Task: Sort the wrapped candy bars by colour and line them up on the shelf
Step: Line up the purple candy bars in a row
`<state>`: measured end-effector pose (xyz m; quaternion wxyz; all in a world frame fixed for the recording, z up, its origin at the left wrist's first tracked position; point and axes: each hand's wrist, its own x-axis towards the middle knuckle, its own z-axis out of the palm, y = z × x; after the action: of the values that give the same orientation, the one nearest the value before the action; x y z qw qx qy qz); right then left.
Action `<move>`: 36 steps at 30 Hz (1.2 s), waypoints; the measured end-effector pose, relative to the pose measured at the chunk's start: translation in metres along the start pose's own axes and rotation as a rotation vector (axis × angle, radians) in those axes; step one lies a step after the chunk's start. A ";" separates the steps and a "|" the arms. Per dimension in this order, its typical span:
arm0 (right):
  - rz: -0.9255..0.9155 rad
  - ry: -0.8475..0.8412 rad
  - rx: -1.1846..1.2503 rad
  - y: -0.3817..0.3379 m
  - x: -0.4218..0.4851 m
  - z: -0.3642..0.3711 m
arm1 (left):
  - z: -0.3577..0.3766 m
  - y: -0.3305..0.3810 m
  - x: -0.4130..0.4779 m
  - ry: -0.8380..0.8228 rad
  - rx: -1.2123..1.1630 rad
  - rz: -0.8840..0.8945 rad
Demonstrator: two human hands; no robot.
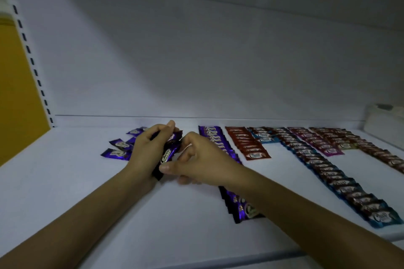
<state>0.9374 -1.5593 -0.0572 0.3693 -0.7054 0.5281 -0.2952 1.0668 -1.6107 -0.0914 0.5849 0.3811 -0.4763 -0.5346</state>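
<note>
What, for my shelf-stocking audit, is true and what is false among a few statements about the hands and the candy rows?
1. The left hand holds a bundle of purple bars. True.
2. The red row runs further forward than the long blue row. False: the long blue row reaches much nearer the front edge of the shelf.
3. Loose purple bars lie scattered to the left of the hands. True.
4. The right hand lies flat on the shelf. False: its thumb and fingers pinch at the bundle of purple bars.
</note>
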 end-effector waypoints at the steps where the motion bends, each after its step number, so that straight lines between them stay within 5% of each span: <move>1: -0.009 0.019 0.037 -0.004 0.008 0.006 | -0.002 0.002 0.002 0.034 -0.025 -0.031; 7: 0.062 0.133 0.130 -0.014 0.038 0.014 | -0.011 0.007 0.007 -0.025 -0.192 -0.160; 11: 0.092 0.170 0.212 -0.008 0.039 0.001 | -0.009 0.002 0.006 -0.104 -0.028 -0.085; 36: 0.083 0.340 0.599 0.007 0.024 -0.031 | -0.012 0.002 0.013 0.054 -0.007 -0.005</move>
<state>0.9150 -1.5904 -0.0448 0.4785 -0.4844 0.5002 -0.5350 1.0787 -1.6245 -0.0911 0.5976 0.3946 -0.4575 -0.5271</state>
